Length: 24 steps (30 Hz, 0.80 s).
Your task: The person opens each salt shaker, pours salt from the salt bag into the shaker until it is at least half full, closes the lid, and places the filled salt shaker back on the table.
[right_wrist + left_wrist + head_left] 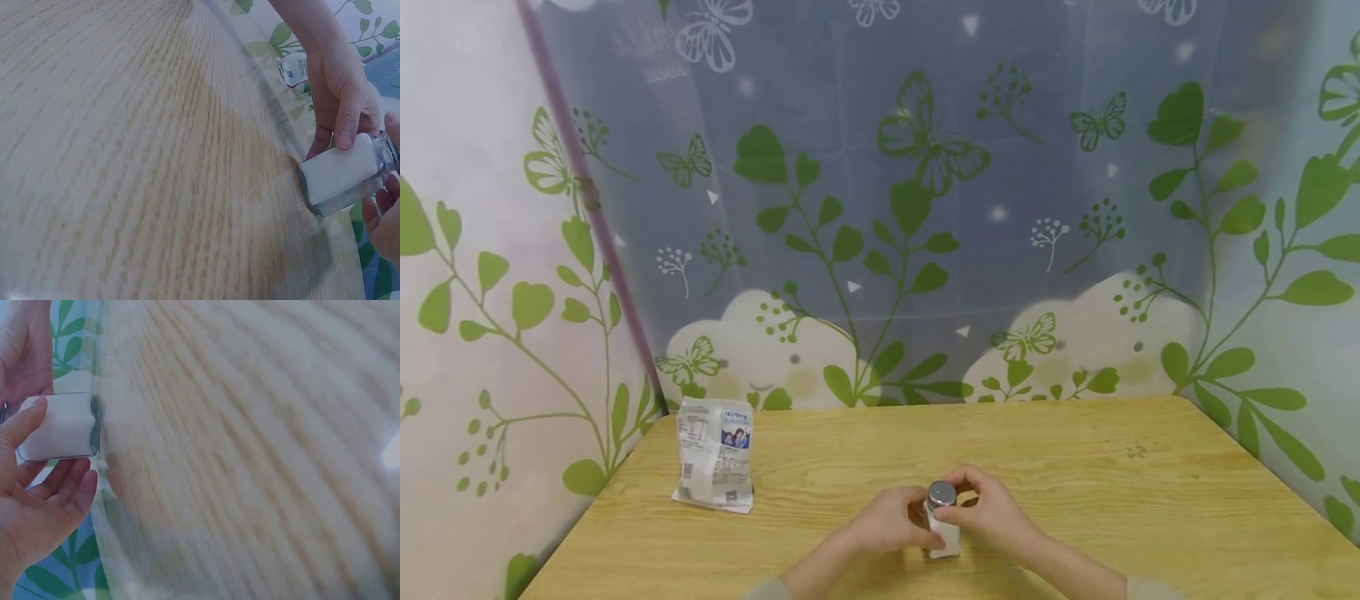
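A small glass shaker [947, 540] filled with white, salt-like contents and topped with a silver metal cap [942, 494] is upright near the front of the table. My left hand [889, 522] grips its glass body from the left, thumb across the front face. From the other side, my right hand [997, 515] pinches the cap and neck between thumb and fingers. In the right wrist view, the shaker [342, 174] lies between both hands, its cap partly hidden by the right hand [386, 222]. Whether its base touches the table cannot be told.
A white printed packet [715, 457] stands on the wooden table [1120, 492] at the back left. Patterned curtains [850, 167] with leaves and butterflies close off the back and both sides of the table.
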Each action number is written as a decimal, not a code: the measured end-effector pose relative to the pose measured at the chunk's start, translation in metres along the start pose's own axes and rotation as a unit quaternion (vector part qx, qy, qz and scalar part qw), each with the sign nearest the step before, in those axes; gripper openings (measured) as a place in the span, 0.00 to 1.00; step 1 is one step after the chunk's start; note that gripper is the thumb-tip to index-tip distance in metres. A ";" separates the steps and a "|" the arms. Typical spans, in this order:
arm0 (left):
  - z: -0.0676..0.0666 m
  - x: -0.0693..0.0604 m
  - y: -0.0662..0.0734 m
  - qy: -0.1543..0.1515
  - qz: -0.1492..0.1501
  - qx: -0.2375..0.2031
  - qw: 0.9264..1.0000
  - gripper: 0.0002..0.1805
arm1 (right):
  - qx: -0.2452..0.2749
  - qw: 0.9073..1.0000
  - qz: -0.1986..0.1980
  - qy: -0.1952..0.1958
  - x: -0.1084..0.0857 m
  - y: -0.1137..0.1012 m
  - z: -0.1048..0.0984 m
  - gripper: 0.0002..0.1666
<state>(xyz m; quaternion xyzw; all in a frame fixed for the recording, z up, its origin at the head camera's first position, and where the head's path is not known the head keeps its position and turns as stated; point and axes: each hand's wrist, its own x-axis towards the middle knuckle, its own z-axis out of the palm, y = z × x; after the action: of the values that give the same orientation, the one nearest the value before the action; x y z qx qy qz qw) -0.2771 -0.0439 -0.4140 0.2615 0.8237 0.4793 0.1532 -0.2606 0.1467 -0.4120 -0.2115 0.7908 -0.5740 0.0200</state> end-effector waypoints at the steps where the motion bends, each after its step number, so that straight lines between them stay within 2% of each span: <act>1: 0.000 0.000 0.000 -0.001 0.000 0.002 1.000 0.16 | 0.000 1.000 -0.004 -0.004 0.000 0.000 0.000 0.26; 5: -0.001 0.000 0.001 -0.002 -0.001 0.007 1.000 0.15 | 0.012 1.000 -0.015 -0.023 -0.001 0.001 -0.001 0.30; 7: -0.001 0.000 0.001 -0.003 -0.003 0.006 1.000 0.15 | 0.019 0.999 -0.015 -0.027 -0.001 0.002 0.000 0.29; 10: -0.001 0.000 0.000 -0.003 0.000 0.010 1.000 0.14 | 0.022 1.000 -0.012 -0.017 -0.001 0.004 0.001 0.26; 17: -0.001 0.000 -0.001 -0.003 0.007 0.020 1.000 0.15 | 0.018 1.000 0.005 0.004 -0.001 0.004 0.004 0.25; 24: -0.001 0.000 -0.001 0.001 0.008 0.019 1.000 0.15 | 0.012 1.000 -0.003 -0.014 0.000 0.003 0.002 0.33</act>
<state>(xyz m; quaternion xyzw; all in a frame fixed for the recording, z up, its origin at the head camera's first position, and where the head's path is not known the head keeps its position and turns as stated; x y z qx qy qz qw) -0.2780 -0.0452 -0.4142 0.2701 0.8305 0.4653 0.1441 -0.2605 0.1454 -0.4155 -0.2222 0.7828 -0.5804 0.0319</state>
